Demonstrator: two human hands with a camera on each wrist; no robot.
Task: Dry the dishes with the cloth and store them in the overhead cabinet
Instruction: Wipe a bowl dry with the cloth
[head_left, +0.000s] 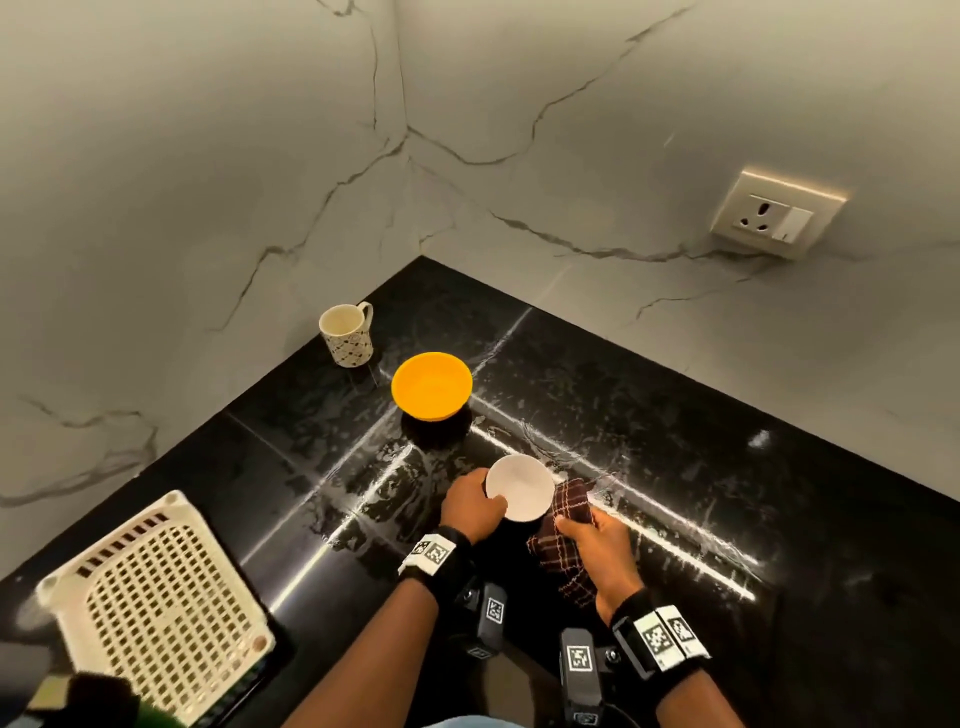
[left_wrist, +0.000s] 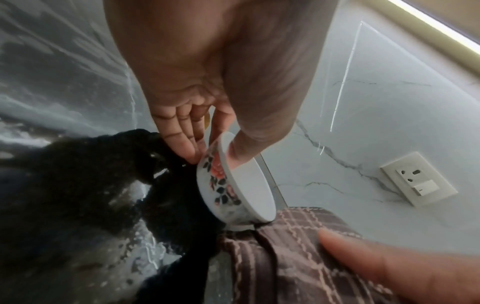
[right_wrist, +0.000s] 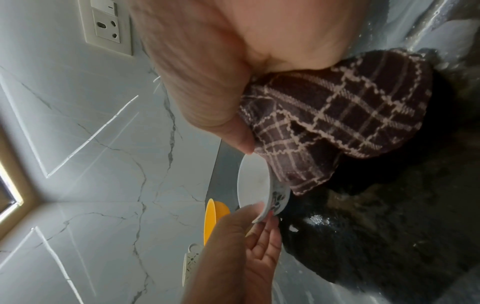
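White floral bowl pinched at rim by left hand, thumb inside; right hand clutches checked cloth w/ curled fingers, just right of bowl on black counter.

We're looking at a glossy black stone countertop, wet streaks showing across it, meeting marble walls in a corner. Sitting directly on it: a patterned mug near the left wall, a yellow bowl just beside it, and a white perforated basket lying overturned at the near left edge. A checked cloth is trailing onto the surface near the middle.
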